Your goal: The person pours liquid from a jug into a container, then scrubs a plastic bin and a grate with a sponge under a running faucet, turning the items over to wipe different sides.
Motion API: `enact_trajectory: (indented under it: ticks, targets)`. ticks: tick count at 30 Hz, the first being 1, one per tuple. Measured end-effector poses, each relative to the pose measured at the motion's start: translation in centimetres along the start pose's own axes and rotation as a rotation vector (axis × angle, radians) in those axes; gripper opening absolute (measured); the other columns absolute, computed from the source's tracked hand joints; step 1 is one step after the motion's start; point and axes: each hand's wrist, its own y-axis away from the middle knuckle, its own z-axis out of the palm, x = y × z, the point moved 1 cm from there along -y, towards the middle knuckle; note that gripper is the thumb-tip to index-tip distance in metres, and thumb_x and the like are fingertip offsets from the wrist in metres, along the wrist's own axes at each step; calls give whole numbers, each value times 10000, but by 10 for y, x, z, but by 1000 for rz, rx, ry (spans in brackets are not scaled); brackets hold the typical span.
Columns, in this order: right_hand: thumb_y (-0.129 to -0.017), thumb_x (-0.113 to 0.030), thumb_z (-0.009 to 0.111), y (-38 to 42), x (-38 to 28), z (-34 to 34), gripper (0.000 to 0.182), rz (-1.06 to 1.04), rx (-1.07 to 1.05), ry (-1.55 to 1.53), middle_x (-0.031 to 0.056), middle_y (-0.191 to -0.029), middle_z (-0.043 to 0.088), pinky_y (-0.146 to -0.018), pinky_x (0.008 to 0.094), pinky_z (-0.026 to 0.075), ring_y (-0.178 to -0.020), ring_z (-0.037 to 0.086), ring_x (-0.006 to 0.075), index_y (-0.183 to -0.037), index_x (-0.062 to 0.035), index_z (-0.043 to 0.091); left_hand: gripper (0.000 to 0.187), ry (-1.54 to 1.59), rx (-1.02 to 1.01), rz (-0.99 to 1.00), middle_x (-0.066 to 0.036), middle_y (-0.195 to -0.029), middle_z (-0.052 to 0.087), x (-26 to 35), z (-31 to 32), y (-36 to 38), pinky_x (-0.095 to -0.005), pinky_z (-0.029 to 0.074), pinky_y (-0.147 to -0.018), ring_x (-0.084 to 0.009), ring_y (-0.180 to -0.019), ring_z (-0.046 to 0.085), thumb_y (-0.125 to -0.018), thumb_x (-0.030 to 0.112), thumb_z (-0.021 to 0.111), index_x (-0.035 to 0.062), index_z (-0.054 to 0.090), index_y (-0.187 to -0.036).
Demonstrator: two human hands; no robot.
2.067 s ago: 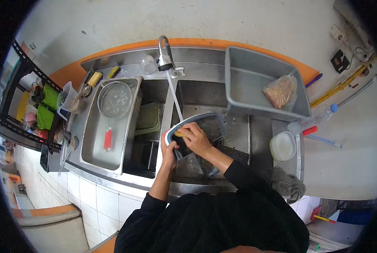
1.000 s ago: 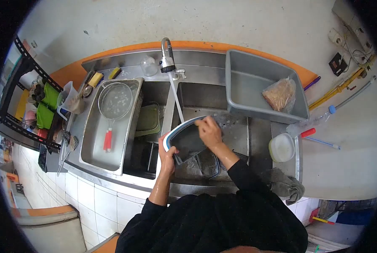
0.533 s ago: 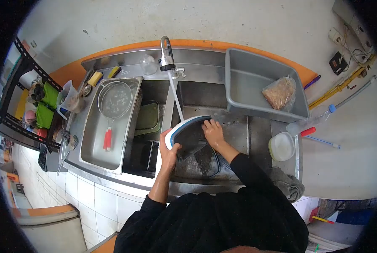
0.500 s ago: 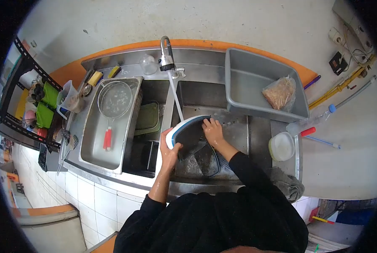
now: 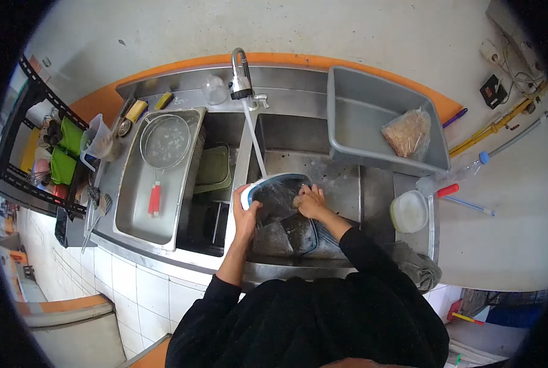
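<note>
My left hand (image 5: 244,218) grips the left end of a curved piece (image 5: 280,195), white outside with a blue rim and a dark inner face. The piece is tilted under the faucet stream, and water spreads over its inside. My right hand (image 5: 310,201) is at the right side of the dark face, its fingers curled; whatever they may hold is hidden. Below both hands, a dark wet piece with a blue edge (image 5: 303,233) lies in the sink basin (image 5: 341,184). The chrome faucet (image 5: 241,80) is running.
At left, a steel pan (image 5: 142,214) holds a round strainer (image 5: 165,142) with a red handle. A grey tub (image 5: 360,113) containing a bagged item (image 5: 406,132) stands at the back right. A white container (image 5: 410,211) and a grey cloth (image 5: 418,267) are on the right.
The curved piece has tipped, showing more of its inner face, with water now running over it. My right hand has moved slightly down from the upper rim.
</note>
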Motion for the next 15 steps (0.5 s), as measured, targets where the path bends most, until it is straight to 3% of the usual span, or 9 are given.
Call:
enact_trajectory:
  ticks: [1, 4, 7, 9, 15]
  targets:
    - [-733, -209, 519, 1, 0, -1, 177, 4, -3, -4, 80, -1029, 460, -801, 417, 309, -1016, 368, 283, -841, -151, 646, 433, -3, -4, -4, -105, -1017, 490, 3, 2, 0, -295, 347, -882, -219, -959, 479, -621, 16, 571, 32, 475, -1044]
    - [-738, -222, 506, -2, -7, 3, 163, 3, 15, -209, 63, -987, 485, -791, 404, 311, -970, 400, 291, -824, -186, 640, 366, 117, -27, -10, -78, -1044, 491, 14, 12, 0, -279, 359, -864, -173, -970, 473, -761, 160, 640, 40, 466, -1060]
    - [-756, -230, 496, -21, -20, 21, 159, -165, -36, -394, 64, -907, 520, -788, 400, 310, -917, 439, 281, -804, -162, 632, 376, 117, -63, 30, -81, -1048, 491, 0, 20, -16, -279, 363, -857, -166, -969, 472, -760, 172, 644, 46, 468, -1067]
    - [-766, -237, 494, -19, -38, 5, 158, -389, 5, -434, 80, -847, 541, -806, 413, 313, -894, 465, 269, -785, -153, 626, 367, 99, -84, 10, -75, -1028, 496, 10, 24, -20, -274, 365, -849, -158, -957, 472, -768, 185, 639, 46, 474, -1064]
    - [-752, -208, 533, -24, -32, -16, 147, -351, -101, -317, 118, -850, 574, -791, 439, 376, -897, 505, 277, -791, -130, 652, 401, 200, -93, 0, -67, -989, 513, -19, 33, -27, -257, 374, -817, -145, -923, 479, -772, 246, 641, 39, 472, -1071]
